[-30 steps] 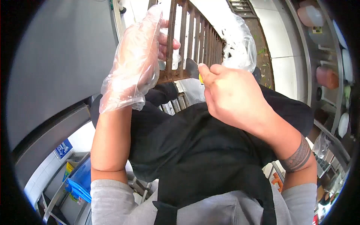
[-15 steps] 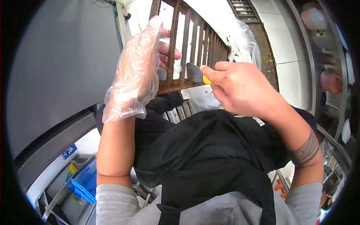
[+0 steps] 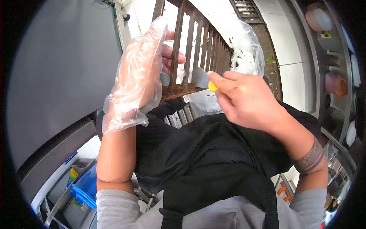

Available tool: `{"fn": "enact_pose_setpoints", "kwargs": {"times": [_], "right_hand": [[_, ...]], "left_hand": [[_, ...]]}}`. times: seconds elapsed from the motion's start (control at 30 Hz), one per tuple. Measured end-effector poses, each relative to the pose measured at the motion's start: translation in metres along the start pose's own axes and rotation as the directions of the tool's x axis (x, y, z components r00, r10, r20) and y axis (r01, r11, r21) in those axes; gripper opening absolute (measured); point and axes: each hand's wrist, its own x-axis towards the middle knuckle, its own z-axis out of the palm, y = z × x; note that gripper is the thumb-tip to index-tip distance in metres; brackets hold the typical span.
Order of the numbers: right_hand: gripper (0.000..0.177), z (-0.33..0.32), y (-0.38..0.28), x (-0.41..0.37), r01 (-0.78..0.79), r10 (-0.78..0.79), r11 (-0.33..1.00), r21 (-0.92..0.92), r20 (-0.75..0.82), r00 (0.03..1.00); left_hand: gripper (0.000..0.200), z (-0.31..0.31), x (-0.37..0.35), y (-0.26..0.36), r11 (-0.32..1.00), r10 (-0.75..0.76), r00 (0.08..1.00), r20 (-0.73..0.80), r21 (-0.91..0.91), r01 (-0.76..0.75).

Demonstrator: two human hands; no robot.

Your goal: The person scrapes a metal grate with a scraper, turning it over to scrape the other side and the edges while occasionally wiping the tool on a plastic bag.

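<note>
A rusty brown metal grate (image 3: 179, 45) with many slats stands tilted above my knees. My left hand (image 3: 146, 57), in a clear plastic glove, grips its near left side, with fingers passing between the slats. My bare right hand (image 3: 244, 95) is closed round a scraper (image 3: 199, 78) with a flat grey blade and a yellow part at its handle. The blade lies against the slats near the grate's lower edge. Most of the handle is hidden in my fingers.
Clear plastic sheeting (image 3: 249, 49) lies beyond the grate, beside a floor channel (image 3: 272, 57) with dirt and green bits. A grey panel (image 3: 65, 68) rises at left. Steel shelving (image 3: 316, 76) stands at right. Blue trays (image 3: 87, 185) are at lower left.
My right hand and the scraper have moved slightly down and to the right, and the blade is angled differently. My left hand still holds the grate, which has barely shifted.
</note>
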Motion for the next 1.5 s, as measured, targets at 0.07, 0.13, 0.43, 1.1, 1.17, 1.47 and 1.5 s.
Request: {"fn": "enact_pose_setpoints", "kwargs": {"times": [0.07, 0.13, 0.43, 1.1, 1.17, 1.47, 1.5], "right_hand": [[0.042, 0.005, -0.006, 0.004, 0.044, -0.050, 0.992, -0.120, -0.045, 0.998], [0.044, 0.000, -0.014, 0.008, 0.044, -0.044, 0.988, -0.151, 0.003, 0.999], [0.030, 0.002, 0.006, 0.018, 0.115, -0.112, 0.993, -0.003, 0.187, 0.976], [0.046, 0.097, 0.075, 0.009, 0.442, -0.344, 0.846, 0.297, -0.330, 0.879], [0.045, 0.097, 0.074, 0.008, 0.393, -0.315, 0.866, 0.309, -0.274, 0.909], [0.045, 0.102, 0.053, -0.015, 0.023, 0.131, 0.672, 0.741, -0.149, 0.980], [0.045, 0.097, 0.048, -0.019, 0.021, 0.127, 0.677, 0.736, -0.144, 0.981]], "left_hand": [[0.076, 0.002, 0.001, 0.002, 1.000, -0.001, 1.000, -0.003, 0.013, 0.001], [0.075, 0.001, -0.002, 0.002, 1.000, -0.010, 1.000, -0.020, 0.027, 0.011], [0.068, 0.003, 0.002, -0.016, 0.998, -0.047, 0.998, -0.037, -0.039, 0.046], [0.069, 0.000, 0.009, -0.009, 0.997, -0.065, 0.998, -0.014, -0.051, 0.064], [0.069, -0.001, 0.012, -0.011, 0.997, -0.070, 0.998, 0.000, -0.036, 0.070], [0.062, 0.004, 0.014, -0.007, 0.997, -0.066, 0.998, 0.006, -0.033, 0.066], [0.061, 0.005, 0.013, -0.006, 0.997, -0.068, 0.997, 0.021, -0.020, 0.069]]}}
